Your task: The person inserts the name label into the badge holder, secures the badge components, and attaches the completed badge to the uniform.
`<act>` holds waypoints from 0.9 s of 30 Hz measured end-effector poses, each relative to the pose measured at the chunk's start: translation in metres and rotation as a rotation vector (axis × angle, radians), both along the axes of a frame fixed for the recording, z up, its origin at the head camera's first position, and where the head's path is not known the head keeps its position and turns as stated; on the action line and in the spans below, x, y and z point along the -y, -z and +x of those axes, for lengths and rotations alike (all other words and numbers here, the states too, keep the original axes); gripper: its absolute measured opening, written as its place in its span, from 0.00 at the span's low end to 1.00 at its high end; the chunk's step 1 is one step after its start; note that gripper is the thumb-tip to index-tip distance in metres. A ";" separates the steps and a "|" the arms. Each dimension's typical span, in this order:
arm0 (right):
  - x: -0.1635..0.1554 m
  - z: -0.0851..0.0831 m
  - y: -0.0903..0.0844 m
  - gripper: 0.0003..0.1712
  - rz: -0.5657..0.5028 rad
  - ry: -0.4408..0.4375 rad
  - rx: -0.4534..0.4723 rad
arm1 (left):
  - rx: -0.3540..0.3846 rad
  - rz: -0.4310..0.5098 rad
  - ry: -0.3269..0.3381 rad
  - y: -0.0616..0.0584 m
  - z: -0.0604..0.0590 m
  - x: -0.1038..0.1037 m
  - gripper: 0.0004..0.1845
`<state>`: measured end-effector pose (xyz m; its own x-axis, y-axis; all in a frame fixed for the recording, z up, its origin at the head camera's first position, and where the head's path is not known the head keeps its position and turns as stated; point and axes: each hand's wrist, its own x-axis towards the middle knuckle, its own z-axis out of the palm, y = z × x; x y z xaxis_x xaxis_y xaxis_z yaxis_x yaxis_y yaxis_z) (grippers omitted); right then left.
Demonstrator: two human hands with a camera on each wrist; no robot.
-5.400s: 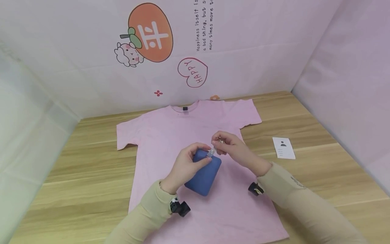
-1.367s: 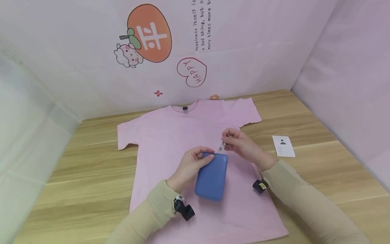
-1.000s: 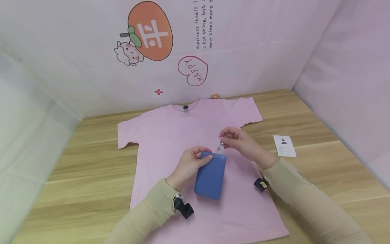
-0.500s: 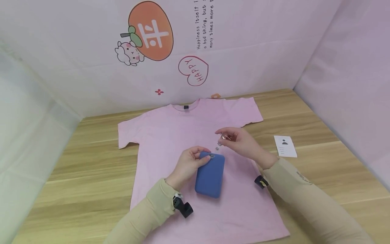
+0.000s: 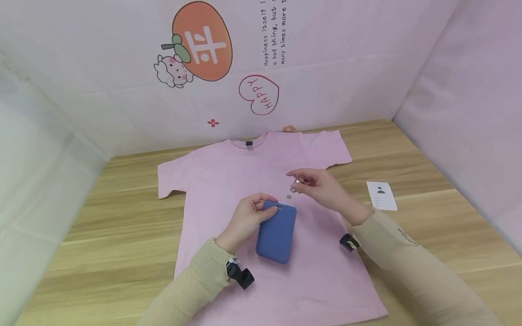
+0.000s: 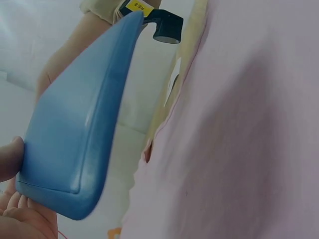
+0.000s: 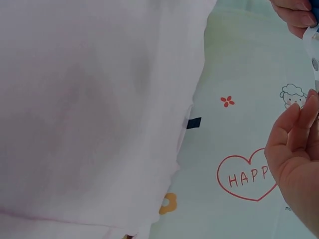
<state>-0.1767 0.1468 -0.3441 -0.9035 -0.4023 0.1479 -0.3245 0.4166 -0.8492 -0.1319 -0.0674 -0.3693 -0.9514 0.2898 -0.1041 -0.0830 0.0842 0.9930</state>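
My left hand (image 5: 244,219) grips a blue badge holder (image 5: 276,235) by its top left corner, thumb on the face beside the slot. The holder hangs over a pink T-shirt (image 5: 228,181) laid flat. Up close in the left wrist view, the holder (image 6: 75,119) is seen from its edge. My right hand (image 5: 320,188) pinches a metal badge clip (image 5: 297,183), just above and right of the holder. From the clip a clear strap (image 5: 289,197) with a snap reaches down to the holder's top edge; whether it passes through the slot is hidden.
A white card (image 5: 381,195) with a printed figure lies on the wooden table (image 5: 416,181), right of the shirt. A printed cloth (image 5: 326,68) hangs behind the table, with pale cloth at both sides.
Since the oldest frame, the strap's snap has gone from the holder's face to beyond its top edge, and the holder hangs straighter. Lately both hands have shifted slightly left.
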 end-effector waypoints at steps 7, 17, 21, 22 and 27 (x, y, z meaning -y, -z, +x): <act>-0.007 -0.006 0.003 0.19 0.000 0.044 -0.004 | -0.007 -0.018 -0.020 0.000 0.000 0.006 0.14; -0.020 -0.016 0.013 0.22 0.074 0.041 0.113 | 0.019 0.007 -0.084 -0.001 -0.002 0.021 0.14; -0.023 -0.021 0.018 0.21 0.092 0.006 0.130 | 0.039 0.017 -0.110 0.001 -0.002 0.026 0.16; -0.024 -0.022 0.020 0.20 0.103 -0.003 0.129 | 0.042 0.023 -0.113 0.001 -0.002 0.027 0.16; -0.025 -0.028 0.025 0.20 0.155 -0.057 0.122 | 0.053 0.059 -0.129 0.002 -0.002 0.029 0.15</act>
